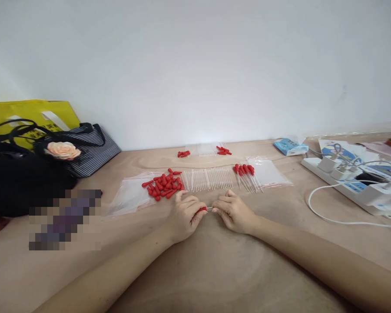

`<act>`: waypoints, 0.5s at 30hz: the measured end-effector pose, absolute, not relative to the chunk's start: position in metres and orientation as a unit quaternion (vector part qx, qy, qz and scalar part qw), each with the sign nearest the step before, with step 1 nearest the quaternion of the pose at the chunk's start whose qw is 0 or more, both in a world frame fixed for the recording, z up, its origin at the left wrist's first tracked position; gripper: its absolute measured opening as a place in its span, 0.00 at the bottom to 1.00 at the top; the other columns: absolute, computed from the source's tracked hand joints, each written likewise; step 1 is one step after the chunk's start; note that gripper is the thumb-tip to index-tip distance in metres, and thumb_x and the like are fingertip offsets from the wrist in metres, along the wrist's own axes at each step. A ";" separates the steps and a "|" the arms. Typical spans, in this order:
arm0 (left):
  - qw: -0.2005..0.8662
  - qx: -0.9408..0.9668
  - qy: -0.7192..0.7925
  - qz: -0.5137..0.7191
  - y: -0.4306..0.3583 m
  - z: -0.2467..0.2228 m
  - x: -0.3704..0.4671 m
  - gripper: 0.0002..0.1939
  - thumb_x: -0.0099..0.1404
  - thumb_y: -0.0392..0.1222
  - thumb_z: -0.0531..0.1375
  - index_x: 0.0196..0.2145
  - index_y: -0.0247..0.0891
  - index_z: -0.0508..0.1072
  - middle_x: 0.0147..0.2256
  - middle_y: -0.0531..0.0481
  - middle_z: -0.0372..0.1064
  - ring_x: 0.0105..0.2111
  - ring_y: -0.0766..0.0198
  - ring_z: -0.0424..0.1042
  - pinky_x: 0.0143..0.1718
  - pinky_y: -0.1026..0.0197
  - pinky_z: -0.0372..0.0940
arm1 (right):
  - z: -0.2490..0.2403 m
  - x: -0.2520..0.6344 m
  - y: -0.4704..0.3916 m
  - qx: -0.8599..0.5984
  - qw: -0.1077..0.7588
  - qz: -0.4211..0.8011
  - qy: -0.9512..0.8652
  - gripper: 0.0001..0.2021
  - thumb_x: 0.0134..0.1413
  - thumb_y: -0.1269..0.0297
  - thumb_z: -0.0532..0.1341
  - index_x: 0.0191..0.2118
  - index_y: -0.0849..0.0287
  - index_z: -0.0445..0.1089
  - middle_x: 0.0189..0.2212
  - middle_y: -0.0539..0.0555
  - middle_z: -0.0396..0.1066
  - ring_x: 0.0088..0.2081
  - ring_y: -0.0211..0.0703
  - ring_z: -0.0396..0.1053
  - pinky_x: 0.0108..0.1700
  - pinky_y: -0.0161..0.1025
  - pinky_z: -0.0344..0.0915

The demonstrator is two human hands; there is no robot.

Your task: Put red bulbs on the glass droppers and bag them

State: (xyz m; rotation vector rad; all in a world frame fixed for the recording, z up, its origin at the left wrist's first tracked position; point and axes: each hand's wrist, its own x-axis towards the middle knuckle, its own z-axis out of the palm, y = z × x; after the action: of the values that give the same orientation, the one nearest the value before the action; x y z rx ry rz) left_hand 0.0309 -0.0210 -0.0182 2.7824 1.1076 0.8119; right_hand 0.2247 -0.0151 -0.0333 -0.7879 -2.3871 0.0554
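My left hand (189,216) is closed on a red rubber bulb (202,209), of which only a part shows between the fingers. A thin clear tube (209,208) runs from the bulb to my right hand (231,211), which pinches its other end. Beyond my left hand lies a pile of red bulbs (164,185). A row of clear tubes (208,179) lies side by side to the right of that pile. Several tubes with red bulbs on their ends (247,176) lie further right.
Clear plastic bags (130,194) lie left, others (269,172) right. Small red bulbs (183,154) lie near the wall. A power strip (345,184) with cables and a blue packet (290,147) are right; a striped bag (96,152) and yellow bag (60,111) stand left.
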 end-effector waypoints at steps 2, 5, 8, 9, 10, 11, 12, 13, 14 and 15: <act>0.027 0.895 0.365 0.254 -0.021 -0.018 0.030 0.10 0.64 0.39 0.49 0.32 0.39 0.69 0.28 0.54 0.71 0.33 0.66 0.68 0.50 0.51 0.43 | -0.033 0.225 -0.015 -0.302 0.304 0.037 -0.903 0.12 0.59 0.69 0.46 0.32 0.61 0.65 0.25 0.52 0.68 0.28 0.36 0.63 0.33 0.37 0.50; 0.028 0.889 0.381 0.253 -0.018 -0.017 0.025 0.09 0.64 0.41 0.50 0.34 0.41 0.70 0.29 0.54 0.72 0.33 0.65 0.68 0.50 0.52 0.43 | -0.032 0.227 -0.013 -0.312 0.290 0.043 -0.904 0.11 0.60 0.67 0.48 0.36 0.60 0.66 0.28 0.52 0.70 0.31 0.37 0.65 0.34 0.37 0.50; 0.016 0.881 0.389 0.267 -0.015 -0.019 0.020 0.09 0.64 0.41 0.51 0.35 0.42 0.71 0.29 0.54 0.73 0.30 0.66 0.68 0.48 0.52 0.45 | -0.031 0.229 -0.011 -0.332 0.283 0.007 -0.900 0.11 0.59 0.65 0.50 0.36 0.59 0.68 0.29 0.53 0.70 0.33 0.38 0.64 0.34 0.37 0.50; 0.011 0.880 0.390 0.272 -0.014 -0.019 0.020 0.09 0.64 0.41 0.51 0.35 0.41 0.71 0.28 0.54 0.74 0.29 0.66 0.68 0.47 0.53 0.45 | -0.031 0.230 -0.011 -0.340 0.284 -0.007 -0.897 0.11 0.58 0.64 0.50 0.35 0.59 0.69 0.28 0.53 0.70 0.32 0.39 0.64 0.34 0.38 0.50; 0.007 0.879 0.390 0.275 -0.014 -0.020 0.019 0.09 0.64 0.40 0.50 0.34 0.41 0.71 0.28 0.54 0.74 0.27 0.67 0.68 0.47 0.53 0.46 | -0.030 0.231 -0.011 -0.345 0.286 -0.019 -0.894 0.11 0.58 0.64 0.50 0.34 0.59 0.69 0.27 0.53 0.69 0.32 0.40 0.63 0.34 0.38 0.50; 0.004 0.878 0.388 0.278 -0.014 -0.020 0.019 0.09 0.64 0.40 0.50 0.34 0.41 0.71 0.27 0.54 0.74 0.27 0.67 0.67 0.47 0.53 0.46 | -0.030 0.231 -0.012 -0.347 0.287 -0.027 -0.892 0.11 0.58 0.64 0.51 0.33 0.59 0.70 0.26 0.53 0.69 0.31 0.40 0.63 0.34 0.38 0.49; 0.001 0.879 0.386 0.280 -0.014 -0.021 0.019 0.09 0.64 0.39 0.50 0.34 0.41 0.71 0.27 0.54 0.74 0.26 0.67 0.67 0.46 0.53 0.46 | -0.029 0.231 -0.012 -0.346 0.287 -0.031 -0.893 0.12 0.58 0.64 0.51 0.33 0.59 0.70 0.25 0.53 0.69 0.31 0.40 0.62 0.33 0.38 0.49; -0.001 0.879 0.385 0.281 -0.015 -0.021 0.020 0.09 0.64 0.39 0.50 0.34 0.41 0.71 0.27 0.55 0.73 0.26 0.67 0.67 0.46 0.53 0.46 | -0.029 0.231 -0.013 -0.342 0.284 -0.034 -0.895 0.12 0.58 0.64 0.50 0.32 0.60 0.70 0.25 0.53 0.68 0.30 0.40 0.61 0.33 0.38 0.49; -0.001 0.879 0.384 0.281 -0.016 -0.021 0.021 0.09 0.64 0.39 0.50 0.34 0.41 0.71 0.27 0.55 0.73 0.26 0.67 0.67 0.46 0.53 0.46 | -0.028 0.231 -0.014 -0.337 0.281 -0.036 -0.898 0.12 0.58 0.65 0.50 0.32 0.60 0.70 0.24 0.53 0.68 0.30 0.40 0.61 0.32 0.38 0.49; -0.001 0.879 0.385 0.282 -0.016 -0.021 0.021 0.09 0.64 0.40 0.50 0.34 0.41 0.71 0.27 0.55 0.73 0.26 0.67 0.67 0.46 0.53 0.46 | -0.028 0.230 -0.015 -0.333 0.277 -0.036 -0.901 0.11 0.58 0.65 0.51 0.33 0.60 0.70 0.24 0.53 0.68 0.30 0.40 0.61 0.32 0.38 0.49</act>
State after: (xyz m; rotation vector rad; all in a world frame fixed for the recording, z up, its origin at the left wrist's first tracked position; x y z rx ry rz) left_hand 0.0213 -0.0164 -0.0213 2.7627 1.2095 0.8869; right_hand 0.2304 -0.0153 -0.0276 -0.8933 -2.4189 -0.0967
